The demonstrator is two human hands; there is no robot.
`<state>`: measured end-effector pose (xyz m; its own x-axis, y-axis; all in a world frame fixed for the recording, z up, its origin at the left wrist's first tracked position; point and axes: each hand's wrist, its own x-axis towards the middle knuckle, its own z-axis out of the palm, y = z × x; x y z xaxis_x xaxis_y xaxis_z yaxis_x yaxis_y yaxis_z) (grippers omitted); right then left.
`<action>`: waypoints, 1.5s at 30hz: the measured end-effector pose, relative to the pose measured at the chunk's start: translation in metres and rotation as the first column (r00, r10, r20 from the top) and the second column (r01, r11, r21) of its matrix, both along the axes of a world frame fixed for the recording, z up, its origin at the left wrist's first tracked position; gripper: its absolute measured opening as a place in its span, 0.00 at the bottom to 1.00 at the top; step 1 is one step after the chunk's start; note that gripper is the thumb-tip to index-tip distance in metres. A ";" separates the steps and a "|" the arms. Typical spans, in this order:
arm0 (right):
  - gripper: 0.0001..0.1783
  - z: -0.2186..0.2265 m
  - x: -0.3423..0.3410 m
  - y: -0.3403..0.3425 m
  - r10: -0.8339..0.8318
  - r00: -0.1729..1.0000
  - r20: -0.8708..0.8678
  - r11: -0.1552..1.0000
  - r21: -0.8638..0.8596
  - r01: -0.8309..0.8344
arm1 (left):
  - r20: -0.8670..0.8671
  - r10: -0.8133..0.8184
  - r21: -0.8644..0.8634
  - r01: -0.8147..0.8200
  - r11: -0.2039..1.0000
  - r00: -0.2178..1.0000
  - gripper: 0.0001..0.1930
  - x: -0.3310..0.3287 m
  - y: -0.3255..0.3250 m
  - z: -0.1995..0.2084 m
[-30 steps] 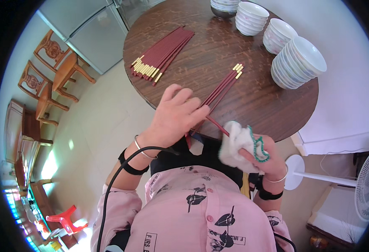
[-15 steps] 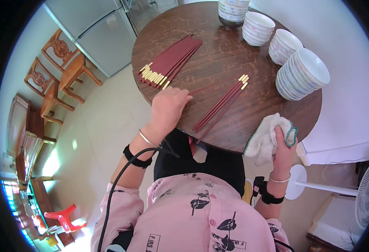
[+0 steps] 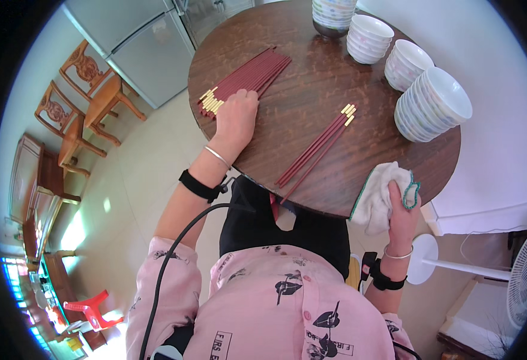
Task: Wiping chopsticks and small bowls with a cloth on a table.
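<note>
On the round table lies a fanned pile of dark red chopsticks [image 3: 254,69] with gold-coloured ends. My left hand [image 3: 237,120] is at the near right side of this pile, its fingers curled down and closed on a chopstick at the edge. The palm hides some of the gold ends and the fingertips. A smaller group of several chopsticks [image 3: 314,150] lies to the right, gold ends pointing away from me and plain ends toward the table edge. At the right edge my right hand [image 3: 403,207] is closed around a crumpled white cloth [image 3: 374,198] with green trim.
Stacks of white patterned bowls stand along the table's right side: a tall tilted stack [image 3: 428,108], two shorter stacks [image 3: 404,63] [image 3: 368,39], and one at the back [image 3: 333,15]. A white fan [image 3: 524,276] stands at right, chairs [image 3: 98,90] at left. A black cable [image 3: 161,270] runs along my left arm.
My left hand has moved away from me and slightly left, from the table edge onto the large chopstick pile, with a chopstick. My right hand with the cloth has barely moved.
</note>
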<state>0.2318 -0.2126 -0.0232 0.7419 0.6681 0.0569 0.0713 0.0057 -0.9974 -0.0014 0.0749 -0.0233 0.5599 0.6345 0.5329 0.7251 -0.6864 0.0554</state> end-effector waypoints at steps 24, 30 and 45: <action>0.12 0.001 -0.002 0.001 -0.012 0.996 0.089 1.000 0.013 0.011 | 0.421 -0.119 -0.646 0.390 0.656 0.899 0.07 0.015 -0.097 0.018; 0.16 0.015 -0.043 0.005 0.039 0.977 -0.209 0.977 0.211 0.006 | 0.632 0.031 -0.730 0.582 0.359 0.774 0.04 0.013 -0.136 0.032; 0.10 0.038 -0.038 0.061 0.028 0.999 0.021 0.989 0.142 -0.031 | 0.623 -0.279 -0.617 0.678 0.399 0.731 0.07 -0.001 -0.192 0.026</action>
